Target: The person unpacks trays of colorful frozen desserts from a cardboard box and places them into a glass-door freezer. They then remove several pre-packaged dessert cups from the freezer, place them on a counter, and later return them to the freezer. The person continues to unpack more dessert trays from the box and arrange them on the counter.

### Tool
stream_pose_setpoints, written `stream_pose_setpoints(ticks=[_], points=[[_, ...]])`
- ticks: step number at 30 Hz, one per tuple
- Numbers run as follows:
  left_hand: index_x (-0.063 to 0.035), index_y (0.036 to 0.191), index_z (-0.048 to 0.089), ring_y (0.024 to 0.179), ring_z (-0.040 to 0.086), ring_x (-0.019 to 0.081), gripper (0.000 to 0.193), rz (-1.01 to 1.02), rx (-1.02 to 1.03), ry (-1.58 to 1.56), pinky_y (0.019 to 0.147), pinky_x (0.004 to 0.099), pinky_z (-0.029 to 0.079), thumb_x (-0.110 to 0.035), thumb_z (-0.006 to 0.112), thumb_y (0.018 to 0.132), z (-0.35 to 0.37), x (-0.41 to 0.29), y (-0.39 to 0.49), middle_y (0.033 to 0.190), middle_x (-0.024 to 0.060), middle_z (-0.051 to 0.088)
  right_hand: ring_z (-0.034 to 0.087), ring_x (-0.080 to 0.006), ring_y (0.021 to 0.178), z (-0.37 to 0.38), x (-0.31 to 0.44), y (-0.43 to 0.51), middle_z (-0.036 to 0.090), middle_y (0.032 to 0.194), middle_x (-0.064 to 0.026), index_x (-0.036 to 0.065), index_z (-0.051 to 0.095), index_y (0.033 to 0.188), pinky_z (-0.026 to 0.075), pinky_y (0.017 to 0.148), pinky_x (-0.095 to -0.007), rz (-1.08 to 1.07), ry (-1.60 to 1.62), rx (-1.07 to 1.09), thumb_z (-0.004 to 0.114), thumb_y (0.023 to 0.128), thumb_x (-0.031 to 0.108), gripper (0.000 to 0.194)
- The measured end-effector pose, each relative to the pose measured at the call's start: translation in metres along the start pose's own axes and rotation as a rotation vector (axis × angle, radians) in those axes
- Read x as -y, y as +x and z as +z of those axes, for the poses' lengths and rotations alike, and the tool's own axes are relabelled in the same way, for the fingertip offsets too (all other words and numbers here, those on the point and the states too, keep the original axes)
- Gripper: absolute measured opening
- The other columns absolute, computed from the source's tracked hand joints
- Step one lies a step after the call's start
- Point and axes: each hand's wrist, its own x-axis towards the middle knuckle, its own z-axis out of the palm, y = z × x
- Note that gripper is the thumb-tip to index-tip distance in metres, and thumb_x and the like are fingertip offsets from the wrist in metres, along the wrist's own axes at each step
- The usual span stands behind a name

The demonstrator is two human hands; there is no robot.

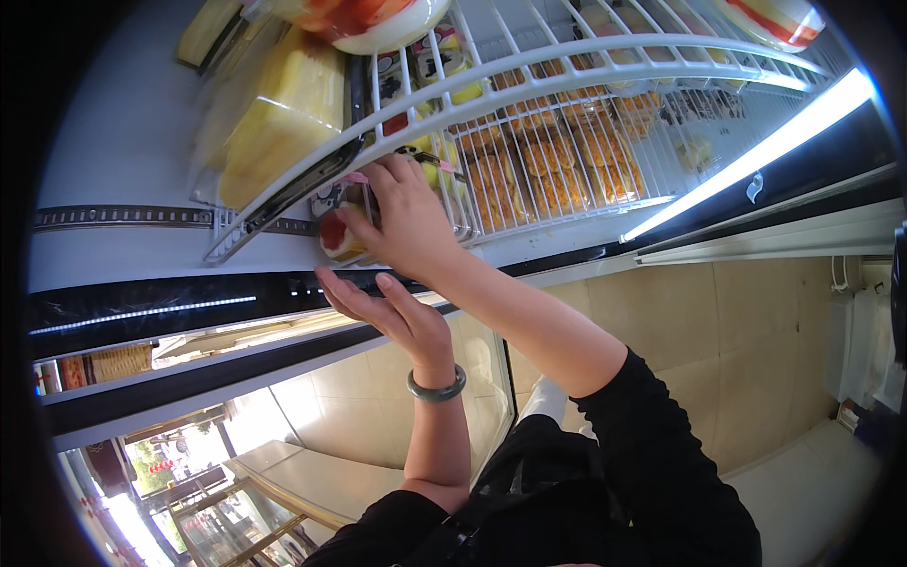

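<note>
My right hand reaches into a refrigerated display case below a white wire shelf, its fingers over a small dessert cup with a red top. Whether the fingers grip the cup cannot be told. My left hand, with a dark bangle on the wrist, is held just below the cup, palm up, fingers apart and holding nothing. Beside my right hand, more small packs with yellow and black-and-white patterns stand on the lower level. Clear packs of orange-brown baked pieces lie further right.
A yellow packaged block and a large cup with red and white filling stand on the upper wire shelf. A lit tube runs along the case's right side. The glass door is at the lower left, over a tiled floor.
</note>
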Motion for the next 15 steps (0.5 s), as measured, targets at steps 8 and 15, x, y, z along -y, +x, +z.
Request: stream_pose_setpoints(ticks=[8,15], points=[[0.0015,0.153,0.03,0.146,0.025,0.0386,0.062,0.042,0.069,-0.032,0.118,0.0475,0.021,-0.04,0.016,0.109,0.01,0.024,0.029,0.158,0.0238,0.027,0.048,-0.0475,0.114,0.035,0.017,0.007,0.046,0.129,-0.0311,-0.008,0.044,0.13,0.044,0.099,-0.0493,0.203,0.022,0.19,0.068,0.078,0.016,0.062],[-0.0038,0.155,0.024,0.141,0.037,0.0309,0.075,-0.096,0.084,-0.215,0.118,0.0416,0.025,-0.059,0.016,0.105,0.008,0.014,0.021,0.156,0.0173,0.034,0.046,-0.0504,0.119,0.042,0.028,0.0,0.04,0.138,-0.0332,0.004,0.045,0.137,0.045,0.1,-0.0514,0.297,0.163,0.126,0.063,0.074,0.001,0.066]])
